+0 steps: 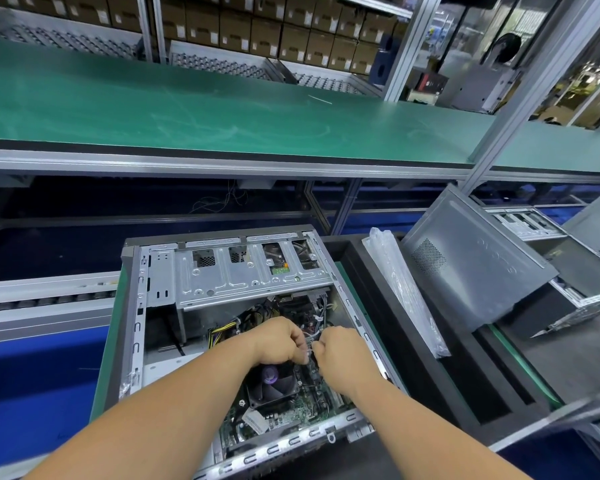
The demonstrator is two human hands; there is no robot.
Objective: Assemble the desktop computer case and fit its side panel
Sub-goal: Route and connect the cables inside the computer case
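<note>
**Cables first, panel waits**

Our left hand (280,341) and right hand (340,351) meet inside the open case (142,327), fingers curled, pinching thin cables (310,344) above the fan (272,379). These look soft and fragile; we'd hold near the connector. The panel (471,268), stiff sheet metal, leans to the right beside a plastic bag (402,289); grip its edges.

Count: one open computer case (160,306) on the line, lying on its side, with one drive cage (250,275), one CPU cooler fan (274,379) and one motherboard (291,410) inside. One loose side panel (471,268) leaning to the right. One clear plastic bag (406,292) beside it. Two hands in the case: left hand (281,341), right hand (340,355). More cases further right, partly out of frame, number unclear. Shelved cardboard boxes (264,32) at back: dozens, too many to count.
</note>
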